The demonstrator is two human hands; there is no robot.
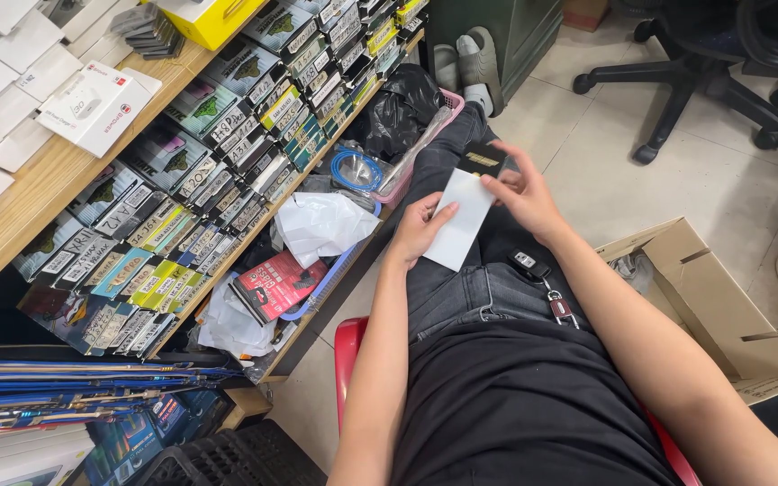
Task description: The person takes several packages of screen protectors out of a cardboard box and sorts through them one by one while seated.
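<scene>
The left hand point(418, 229) pinches the left edge of a white sleeve point(459, 220), fingers closed on it. The right hand point(520, 193) grips the sleeve's far end, where a black card point(482, 159) with a small gold mark protrudes; the thumb and fingers are closed on that end. Both hands hold the sleeve in the air above the lap, over the dark jeans point(474, 288).

Risks, as judged from this position:
- The black card sits only partly inside the sleeve. If the right-hand grip loosens, the card may slide out and drop to the tiled floor point(605, 171) or into the open cardboard box point(704, 306) at the right.
- The sleeve is thin. Uneven pull between the two hands may bend or crease it.
- A key fob point(527, 264) with a red tag lies loose on the thigh; a leg movement may tip it off.

Packages and labels:
- White flat boxes point(11, 63) lie along the top shelf at the left edge; one white box point(92, 103) carries a red mark.
- A yellow box point(204, 18) stands at the shelf's far end.
- Rows of small packets point(227, 153) with white strip labels fill the slanted rack below; green and yellow packets point(150, 279) sit at its near end.
- A red packet point(272, 286) and a white bag point(321, 225) lie in the lower tray.
</scene>
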